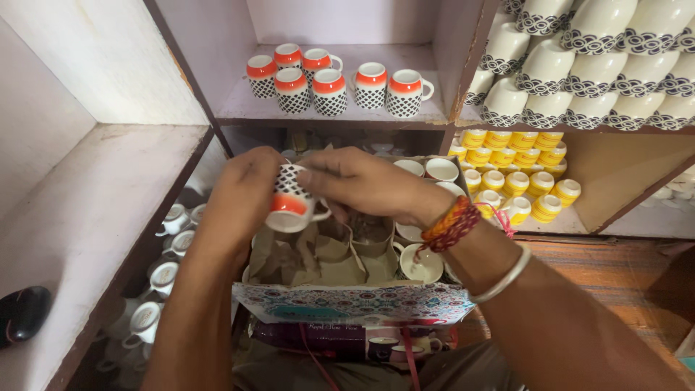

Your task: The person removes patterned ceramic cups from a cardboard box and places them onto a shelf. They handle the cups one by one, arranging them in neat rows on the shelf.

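Orange-banded cup [291, 201] clamped in both hands' grip, left hand [242, 192], right hand [365, 185], above open box [347, 300].

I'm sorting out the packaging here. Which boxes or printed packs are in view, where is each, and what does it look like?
Open cardboard box: under both hands, rectangular, front wall patterned blue, red and white; brown paper dividers and white cups inside.
Dark box: just below the open one, flat, deep purple, with pictured cups and a red string across it.
No signs or screens show.
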